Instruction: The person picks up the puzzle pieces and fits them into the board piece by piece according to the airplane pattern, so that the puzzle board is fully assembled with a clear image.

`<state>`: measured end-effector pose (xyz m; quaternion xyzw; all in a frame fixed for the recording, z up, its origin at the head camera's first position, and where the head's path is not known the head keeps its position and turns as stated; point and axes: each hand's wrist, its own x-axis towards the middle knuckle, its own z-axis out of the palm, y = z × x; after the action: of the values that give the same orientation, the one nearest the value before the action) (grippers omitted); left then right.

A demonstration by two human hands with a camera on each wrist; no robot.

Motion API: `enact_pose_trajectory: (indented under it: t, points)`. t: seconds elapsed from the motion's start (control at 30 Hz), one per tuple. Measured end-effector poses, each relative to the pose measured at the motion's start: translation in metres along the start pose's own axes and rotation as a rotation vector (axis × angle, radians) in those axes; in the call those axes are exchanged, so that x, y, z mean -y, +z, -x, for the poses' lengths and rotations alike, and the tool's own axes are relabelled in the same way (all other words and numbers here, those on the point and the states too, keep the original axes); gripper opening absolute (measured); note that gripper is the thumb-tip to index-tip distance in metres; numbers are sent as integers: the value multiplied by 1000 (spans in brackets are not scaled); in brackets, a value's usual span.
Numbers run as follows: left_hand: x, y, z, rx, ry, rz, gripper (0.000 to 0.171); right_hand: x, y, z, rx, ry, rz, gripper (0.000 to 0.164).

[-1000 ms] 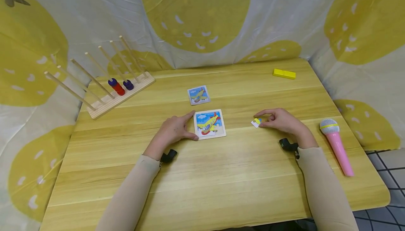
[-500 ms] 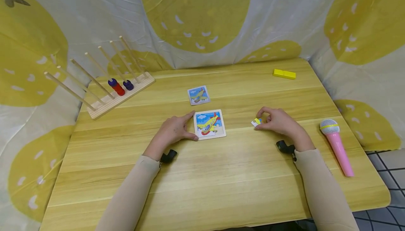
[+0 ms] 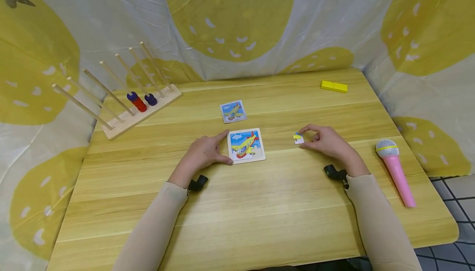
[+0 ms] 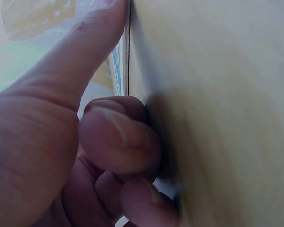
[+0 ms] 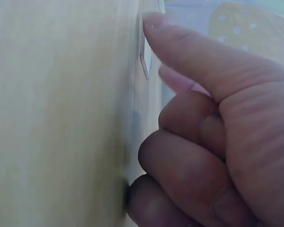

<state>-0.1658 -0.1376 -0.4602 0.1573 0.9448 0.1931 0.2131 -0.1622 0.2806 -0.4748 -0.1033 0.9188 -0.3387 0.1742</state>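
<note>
My left hand (image 3: 208, 150) holds the jigsaw puzzle board (image 3: 262, 158) by its left side, thumb at the near corner and index finger at the far one. The board shows a yellow airplane on blue sky, with a pale gap at its lower right. In the left wrist view the thumb lies along the board's edge (image 4: 127, 52), other fingers curled below. Right of the board, my right hand (image 3: 326, 143) pinches a small puzzle piece (image 3: 298, 138), yellow, blue and white, between thumb and index finger. The right wrist view shows the piece's thin edge (image 5: 145, 61) at the thumb tip.
Behind the board lies an airplane picture card (image 3: 233, 111). A wooden peg rack (image 3: 122, 126) with red and dark blue rings stands at the back left. A yellow block (image 3: 334, 86) lies at the back right, a pink toy microphone (image 3: 398, 178) beside the right forearm.
Between my right thumb and index finger the puzzle piece has turned, from slanting to nearly square with the board, and moved slightly away from me. My left hand and the board stay put.
</note>
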Motion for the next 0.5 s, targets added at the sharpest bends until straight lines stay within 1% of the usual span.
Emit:
enact_pose_trajectory:
  t: [0.1,0.27,0.4,0.5]
  points:
    - [0,-1,0,1,-1,-3,112,0,-1,-1,-13,34,-2,41]
    - [-1,0,0,2,0,-6,111,0,0,-2,-41,61,6,34]
    - [-1,0,0,1,-4,-5,111,2,3,-3,-67,39,23,31]
    - [-1,0,0,2,-4,-2,112,5,8,-3,-86,-1,9,30]
